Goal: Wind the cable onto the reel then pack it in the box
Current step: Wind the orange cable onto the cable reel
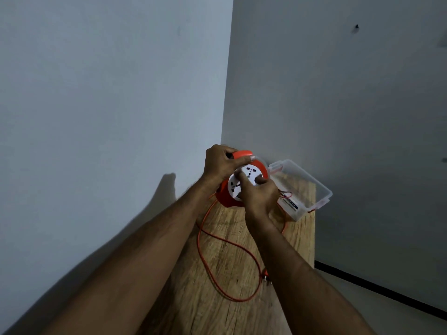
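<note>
An orange cable reel (pixel 223 197) with a white socket face stands upright at the far end of the wooden table (pixel 232 315). My left hand (pixel 219 164) grips the orange handle on top of it. My right hand (pixel 260 195) is closed on the white socket disc, thumb pressed on its face. The thin orange cable (pixel 205 252) runs from the reel's left side in a long loose loop across the table and ends in a plug (pixel 265 274) beside my right forearm. The clear plastic box (pixel 314 187) lies open just right of the reel.
The table stands in a corner, with grey walls behind and to the left. Its right edge drops to the floor, where a black strip runs along the wall base. Thin red and black wires and a labelled card lie in the box.
</note>
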`<state>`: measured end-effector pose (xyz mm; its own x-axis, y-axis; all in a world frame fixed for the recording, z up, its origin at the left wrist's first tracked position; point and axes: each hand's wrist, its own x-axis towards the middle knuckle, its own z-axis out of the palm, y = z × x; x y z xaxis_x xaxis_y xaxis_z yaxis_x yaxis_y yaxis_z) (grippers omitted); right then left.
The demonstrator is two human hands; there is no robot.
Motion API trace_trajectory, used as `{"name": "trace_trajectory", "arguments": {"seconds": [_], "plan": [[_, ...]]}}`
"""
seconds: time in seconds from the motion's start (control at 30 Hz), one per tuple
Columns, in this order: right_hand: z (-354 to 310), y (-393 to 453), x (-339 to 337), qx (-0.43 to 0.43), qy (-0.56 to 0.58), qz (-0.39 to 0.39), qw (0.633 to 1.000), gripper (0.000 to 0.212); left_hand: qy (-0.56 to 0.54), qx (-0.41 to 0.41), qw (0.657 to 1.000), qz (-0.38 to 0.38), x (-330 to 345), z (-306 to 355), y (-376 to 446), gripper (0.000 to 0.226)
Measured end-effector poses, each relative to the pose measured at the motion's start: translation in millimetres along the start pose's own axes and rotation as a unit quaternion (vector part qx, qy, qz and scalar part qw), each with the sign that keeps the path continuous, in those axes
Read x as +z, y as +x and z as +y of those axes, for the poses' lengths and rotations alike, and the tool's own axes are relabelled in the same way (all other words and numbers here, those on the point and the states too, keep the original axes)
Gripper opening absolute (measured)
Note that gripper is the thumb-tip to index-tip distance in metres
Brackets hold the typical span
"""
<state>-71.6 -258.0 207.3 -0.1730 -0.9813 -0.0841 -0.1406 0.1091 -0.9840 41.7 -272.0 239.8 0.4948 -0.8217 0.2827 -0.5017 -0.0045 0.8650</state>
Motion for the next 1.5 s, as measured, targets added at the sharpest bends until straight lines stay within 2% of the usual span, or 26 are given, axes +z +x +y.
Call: {"name": "trace_trajectory", "arguments": {"seconds": [0.07,0.13,0.17,0.2,0.27,0.33,0.37,0.4,0.43,0.5,0.57,0.63,0.67,0.73,0.83,1.03,1.2,1.3,1.43,1.5], "plan": [[-1,4,5,0.12,0.1,-0.01,0.988,0.062,0.012,0.012,1.0,0.0,3,0,-1,0.044],[-8,5,9,0.229,0.227,-0.019,0.947,0.057,0.023,0.016,1.0,-0.006,5,-1,-1,0.047],[-9,7,10,0.265,0.265,-0.024,0.927,0.063,0.027,0.015,0.999,-0.01,5,0,-2,0.048],[-11,9,10,0.283,0.281,-0.026,0.917,0.067,0.027,0.011,0.999,-0.014,5,0,-3,0.047],[-12,8,3,0.267,0.269,-0.037,0.925,0.058,0.01,-0.011,1.0,-0.019,3,1,-2,0.041],[-13,-3,-11,0.177,0.192,-0.046,0.964,0.043,-0.026,-0.046,0.999,-0.015,1,1,-1,0.038],[-10,-6,-18,0.083,0.119,-0.038,0.989,0.037,-0.044,-0.058,0.997,-0.008,0,0,0,0.037],[-8,-10,-26,-0.042,0.027,-0.022,0.999,0.031,-0.054,-0.065,0.996,-0.004,-2,1,2,0.036],[-4,-10,-32,-0.176,-0.061,-0.011,0.982,0.025,-0.053,-0.066,0.996,-0.004,-3,1,4,0.034],[3,-5,-40,-0.397,-0.195,-0.027,0.897,0.023,-0.037,-0.054,0.998,-0.01,-6,3,6,0.032],[8,2,-40,-0.514,-0.315,-0.073,0.795,0.037,-0.027,-0.043,0.999,-0.011,-5,5,7,0.033],[9,8,-40,-0.554,-0.403,-0.106,0.721,0.055,-0.025,-0.038,0.999,-0.011,-3,6,7,0.034],[7,11,-41,-0.562,-0.42,-0.122,0.702,0.063,-0.024,-0.039,0.999,-0.014,-2,6,7,0.036],[3,16,-43,-0.576,-0.416,-0.142,0.689,0.071,-0.022,-0.04,0.999,-0.022,-1,5,6,0.036],[-3,21,-46,-0.593,-0.417,-0.163,0.67,0.065,-0.028,-0.042,0.998,-0.03,-3,3,5,0.03],[-4,29,-50,-0.593,-0.475,-0.203,0.618,0.064,-0.019,-0.047,0.998,-0.036,-7,-2,9,0.037],[-7,30,-46,-0.609,-0.479,-0.175,0.608,0.046,-0.01,-0.044,0.998,-0.053,-6,-3,9,0.046],[-5,33,-42,-0.612,-0.468,-0.154,0.618,0.048,-0.009,-0.031,0.998,-0.046,-7,-2,8,0.043],[-4,36,-38,-0.59,-0.435,-0.136,0.667,0.061,-0.022,-0.026,0.998,-0.047,-4,-6,8,0.039],[-3,32,-37,-0.564,-0.404,-0.125,0.709,0.06,-0.026,-0.023,0.998,-0.048,-2,-9,9,0.043]]}}
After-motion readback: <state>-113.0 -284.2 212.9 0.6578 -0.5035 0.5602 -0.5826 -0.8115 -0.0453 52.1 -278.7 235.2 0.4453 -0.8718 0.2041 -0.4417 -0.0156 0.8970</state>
